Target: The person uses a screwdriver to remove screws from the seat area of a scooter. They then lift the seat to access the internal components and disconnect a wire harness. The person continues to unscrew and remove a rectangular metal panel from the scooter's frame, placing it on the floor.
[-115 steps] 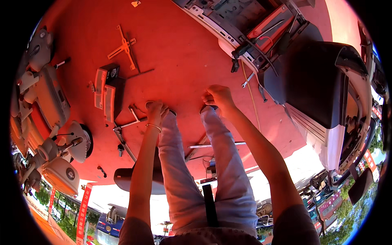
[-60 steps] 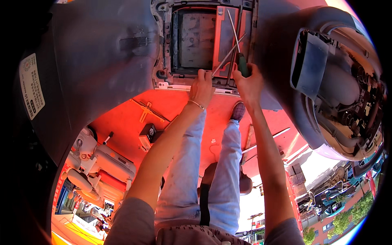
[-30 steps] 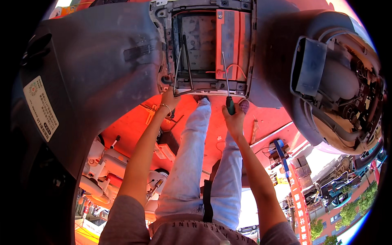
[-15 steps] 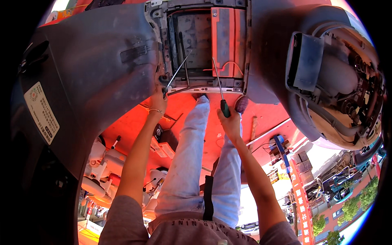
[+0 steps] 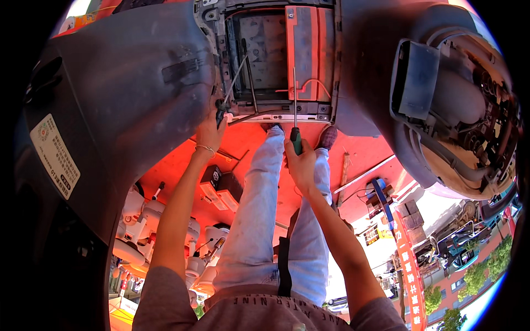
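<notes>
My left hand [image 5: 210, 131] is closed around the dark handle of a screwdriver [image 5: 236, 78], beside the lower left corner of an open bay. Its thin shaft points up and right over the bay. Lower right of there, my right hand [image 5: 303, 164] is wrapped round the green and black handle of a second screwdriver [image 5: 296, 140]. That shaft points nearly straight up, its tip in front of a red and grey block [image 5: 301, 49]. The dark, rectangular bay frame [image 5: 331, 66] holds this block on its right side. A red wire [image 5: 314, 83] curves across the block's lower end.
A dark body panel [image 5: 132, 88] with a white label rises on the left. At right, a dark shell [image 5: 430, 143] surrounds an opening with springs and cables. My legs stand over a red floor [image 5: 251, 154]. Black boxes [image 5: 221, 182] and pale scooter-like vehicles [image 5: 146, 226] lie lower left.
My right hand has shifted slightly left and lower, and its screwdriver has swung more upright. My left hand has moved a little left with its screwdriver.
</notes>
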`<state>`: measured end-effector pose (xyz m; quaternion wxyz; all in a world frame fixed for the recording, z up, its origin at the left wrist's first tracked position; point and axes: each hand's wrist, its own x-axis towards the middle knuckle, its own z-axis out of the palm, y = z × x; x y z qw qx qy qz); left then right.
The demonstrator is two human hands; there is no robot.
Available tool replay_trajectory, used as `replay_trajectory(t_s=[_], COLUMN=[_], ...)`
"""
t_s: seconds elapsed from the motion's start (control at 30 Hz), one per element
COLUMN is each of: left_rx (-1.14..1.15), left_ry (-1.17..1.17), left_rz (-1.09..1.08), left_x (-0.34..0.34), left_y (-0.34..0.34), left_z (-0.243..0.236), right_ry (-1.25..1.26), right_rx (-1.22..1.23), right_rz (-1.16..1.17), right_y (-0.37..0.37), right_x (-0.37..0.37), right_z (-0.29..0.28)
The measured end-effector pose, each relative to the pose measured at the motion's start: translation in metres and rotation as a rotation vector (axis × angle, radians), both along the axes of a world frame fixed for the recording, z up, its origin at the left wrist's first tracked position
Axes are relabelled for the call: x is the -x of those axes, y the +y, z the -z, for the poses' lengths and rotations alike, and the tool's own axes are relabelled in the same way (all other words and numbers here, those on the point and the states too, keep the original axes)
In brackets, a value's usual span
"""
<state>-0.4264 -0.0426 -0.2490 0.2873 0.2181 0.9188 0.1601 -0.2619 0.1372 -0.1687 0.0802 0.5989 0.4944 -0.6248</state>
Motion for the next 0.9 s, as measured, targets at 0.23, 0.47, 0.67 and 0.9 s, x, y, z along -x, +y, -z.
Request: replay_trajectory(t_s=[0.23,0.47,0.67,0.9], left_rx=[0.15,-0.456,-0.418,-0.38], left_ry=[0.189,-0.009,0.005,0.056], left_rz=[0.139,0.023,-0.147,-0.145], left_x=[0.007,-0.036,-0.055,-0.062], left_y=[0.036,0.158,0.184,0.18], left_z=[0.005,0.02,0.037,0.033], right_ry=[-0.081,-0.093,-0.11,-0.053], right_rx=[-0.134,-0.161,-0.111,-0.085], right_rz=[-0.136,-0.192,-0.095,-0.097], right_y=[0.013,0.021,0.025,0.035], right_x=[-0.049,-0.058,-0.051,-0.044], right_z=[-0.002,0.012,0.008,0.004])
